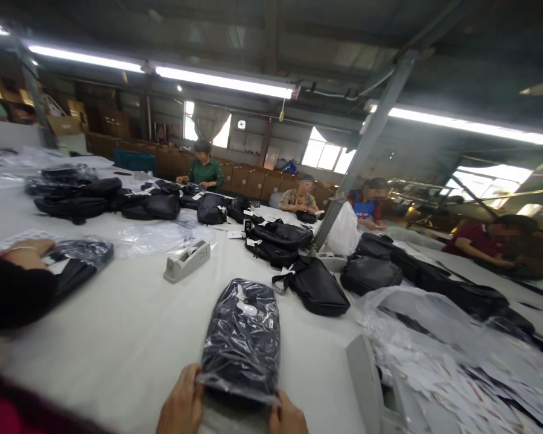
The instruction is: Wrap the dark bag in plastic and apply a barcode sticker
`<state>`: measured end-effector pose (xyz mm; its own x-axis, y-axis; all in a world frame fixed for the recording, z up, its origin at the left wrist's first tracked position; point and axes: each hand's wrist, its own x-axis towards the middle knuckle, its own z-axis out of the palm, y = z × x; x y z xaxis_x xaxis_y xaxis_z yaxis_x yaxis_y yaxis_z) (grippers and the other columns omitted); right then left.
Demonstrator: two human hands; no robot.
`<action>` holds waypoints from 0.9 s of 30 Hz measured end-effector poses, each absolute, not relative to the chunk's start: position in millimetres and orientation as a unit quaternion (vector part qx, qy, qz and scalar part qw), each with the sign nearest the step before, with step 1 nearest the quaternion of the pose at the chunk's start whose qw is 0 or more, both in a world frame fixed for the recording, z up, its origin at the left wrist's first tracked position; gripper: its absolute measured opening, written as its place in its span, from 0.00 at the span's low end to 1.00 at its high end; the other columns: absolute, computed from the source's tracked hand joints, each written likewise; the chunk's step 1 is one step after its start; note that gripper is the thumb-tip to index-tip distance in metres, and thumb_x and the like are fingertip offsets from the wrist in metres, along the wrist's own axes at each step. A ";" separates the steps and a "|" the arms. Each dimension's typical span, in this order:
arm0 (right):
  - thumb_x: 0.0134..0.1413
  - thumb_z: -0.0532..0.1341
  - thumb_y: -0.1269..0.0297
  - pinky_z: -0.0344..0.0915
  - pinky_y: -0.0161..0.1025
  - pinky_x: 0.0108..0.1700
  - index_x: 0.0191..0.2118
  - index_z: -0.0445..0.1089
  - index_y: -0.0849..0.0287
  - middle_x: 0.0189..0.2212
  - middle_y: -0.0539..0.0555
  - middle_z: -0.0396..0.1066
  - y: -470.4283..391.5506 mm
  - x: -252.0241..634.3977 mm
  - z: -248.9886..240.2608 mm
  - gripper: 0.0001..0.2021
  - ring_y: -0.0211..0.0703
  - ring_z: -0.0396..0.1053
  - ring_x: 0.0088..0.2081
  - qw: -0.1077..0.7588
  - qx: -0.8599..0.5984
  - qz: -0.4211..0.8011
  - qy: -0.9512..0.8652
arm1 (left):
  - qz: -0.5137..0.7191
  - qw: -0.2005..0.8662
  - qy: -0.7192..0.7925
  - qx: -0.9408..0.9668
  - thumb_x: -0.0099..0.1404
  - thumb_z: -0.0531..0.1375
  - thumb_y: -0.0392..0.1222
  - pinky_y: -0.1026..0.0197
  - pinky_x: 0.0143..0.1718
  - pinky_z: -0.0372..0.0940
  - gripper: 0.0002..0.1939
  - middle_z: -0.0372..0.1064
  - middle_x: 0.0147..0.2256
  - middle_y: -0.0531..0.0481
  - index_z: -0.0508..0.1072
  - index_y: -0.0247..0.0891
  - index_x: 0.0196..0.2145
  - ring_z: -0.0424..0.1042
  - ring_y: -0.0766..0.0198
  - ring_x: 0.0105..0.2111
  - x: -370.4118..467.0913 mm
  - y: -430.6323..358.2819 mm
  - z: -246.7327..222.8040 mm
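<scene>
A black bag sealed in a clear plastic sleeve [244, 334] lies on the white table [131, 325] straight ahead of me. My left hand [181, 405] grips the sleeve's near left corner. My right hand [287, 417] pinches the near right corner. Both hands sit at the bottom edge of the view, partly cut off. The open end of the sleeve faces me.
A grey tape dispenser [186, 260] stands beyond the bag; another dispenser [371, 386] sits at my right beside a pile of plastic sleeves [438, 355]. Loose black bags [314, 283] cover the middle. A co-worker's dark sleeve and hand [25, 253] reach in at left. Several people work at the far side.
</scene>
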<state>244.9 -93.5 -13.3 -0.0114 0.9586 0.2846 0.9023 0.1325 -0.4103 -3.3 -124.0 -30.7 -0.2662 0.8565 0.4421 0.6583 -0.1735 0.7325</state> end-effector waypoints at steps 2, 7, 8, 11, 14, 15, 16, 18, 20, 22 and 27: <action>0.52 0.49 0.75 0.68 0.36 0.33 0.32 0.75 0.56 0.28 0.55 0.78 -63.6 227.5 16.5 0.17 0.47 0.76 0.32 0.246 -0.663 0.046 -0.706 | 0.493 0.094 0.633 0.590 0.64 0.44 0.36 0.54 0.37 0.70 0.15 0.71 0.37 0.43 0.68 0.38 0.42 0.74 0.55 0.36 5.2 -84.9 -3.3; 0.60 0.47 0.70 0.65 0.37 0.39 0.42 0.73 0.64 0.36 0.62 0.77 -31.4 226.4 40.7 0.17 0.47 0.74 0.39 0.254 -0.684 0.031 -0.683 | 0.494 0.078 0.636 0.588 0.62 0.46 0.35 0.58 0.36 0.65 0.11 0.68 0.28 0.49 0.68 0.38 0.32 0.69 0.60 0.30 -19.9 -23.2 21.4; 0.60 0.48 0.69 0.66 0.37 0.39 0.42 0.73 0.64 0.35 0.62 0.77 -38.0 232.7 38.0 0.16 0.47 0.75 0.38 0.252 -0.684 0.039 -0.684 | 0.492 0.076 0.633 0.593 0.61 0.47 0.35 0.59 0.34 0.64 0.09 0.67 0.26 0.51 0.67 0.38 0.29 0.68 0.62 0.28 -27.2 -26.8 18.2; 0.56 0.51 0.71 0.67 0.37 0.40 0.38 0.75 0.62 0.34 0.60 0.78 -66.4 251.4 25.3 0.15 0.48 0.75 0.38 0.253 -0.683 0.062 -0.683 | 0.480 0.073 0.628 0.608 0.59 0.50 0.35 0.62 0.29 0.60 0.06 0.64 0.23 0.53 0.64 0.39 0.25 0.66 0.63 0.25 -40.4 -57.9 0.1; 0.59 0.49 0.66 0.67 0.41 0.43 0.45 0.73 0.60 0.39 0.59 0.77 -88.4 262.1 15.8 0.17 0.50 0.75 0.40 0.279 -0.680 0.061 -0.675 | 0.471 0.073 0.627 0.616 0.63 0.50 0.38 0.62 0.30 0.59 0.08 0.67 0.25 0.53 0.64 0.40 0.28 0.67 0.63 0.25 -41.6 -89.9 -16.5; 0.60 0.48 0.63 0.67 0.42 0.44 0.47 0.72 0.59 0.40 0.59 0.77 -94.2 264.3 13.6 0.18 0.50 0.75 0.40 0.288 -0.678 0.061 -0.674 | 0.468 0.074 0.626 0.619 0.65 0.49 0.39 0.62 0.30 0.59 0.09 0.68 0.26 0.53 0.65 0.41 0.29 0.68 0.63 0.26 -41.1 -98.1 -20.1; 0.61 0.47 0.61 0.67 0.42 0.44 0.47 0.71 0.58 0.40 0.58 0.77 -100.0 266.3 11.6 0.19 0.50 0.75 0.40 0.293 -0.675 0.062 -0.675 | 0.466 0.075 0.625 0.622 0.66 0.48 0.40 0.62 0.30 0.59 0.09 0.68 0.26 0.53 0.65 0.41 0.29 0.68 0.63 0.25 -40.7 -105.5 -23.1; 0.60 0.47 0.59 0.68 0.42 0.44 0.44 0.73 0.59 0.38 0.58 0.77 -112.0 270.4 7.9 0.20 0.49 0.75 0.39 0.297 -0.667 0.071 -0.680 | 0.462 0.078 0.622 0.627 0.67 0.49 0.42 0.62 0.29 0.59 0.09 0.70 0.26 0.54 0.66 0.42 0.32 0.70 0.62 0.25 -40.9 -119.5 -28.7; 0.59 0.47 0.57 0.68 0.41 0.44 0.40 0.74 0.60 0.38 0.59 0.77 -123.8 275.1 4.7 0.20 0.48 0.75 0.40 0.321 -0.653 0.070 -0.683 | 0.473 0.073 0.614 0.628 0.67 0.49 0.45 0.63 0.30 0.61 0.09 0.73 0.30 0.54 0.68 0.43 0.36 0.73 0.62 0.29 -41.9 -133.5 -34.7; 0.60 0.47 0.53 0.69 0.41 0.44 0.40 0.74 0.61 0.37 0.60 0.77 -134.3 280.1 1.4 0.23 0.49 0.74 0.40 0.367 -0.633 0.057 -0.680 | 0.492 0.059 0.606 0.622 0.68 0.50 0.47 0.64 0.33 0.64 0.10 0.74 0.34 0.53 0.68 0.44 0.40 0.75 0.61 0.34 -42.8 -146.7 -41.5; 0.60 0.46 0.44 0.70 0.39 0.38 0.33 0.76 0.58 0.30 0.59 0.77 -155.9 293.6 -16.8 0.28 0.48 0.75 0.33 0.396 -0.587 0.067 -0.703 | 0.483 0.052 0.572 0.661 0.68 0.50 0.51 0.65 0.31 0.65 0.14 0.71 0.26 0.53 0.69 0.44 0.31 0.72 0.63 0.27 -41.5 -172.4 -64.0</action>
<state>293.6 -155.9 -16.8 0.0021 0.8782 0.4783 0.7724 0.3024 -0.5586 -41.5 -172.4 -64.0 -0.1195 0.8068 0.5786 0.7059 -0.3408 0.6209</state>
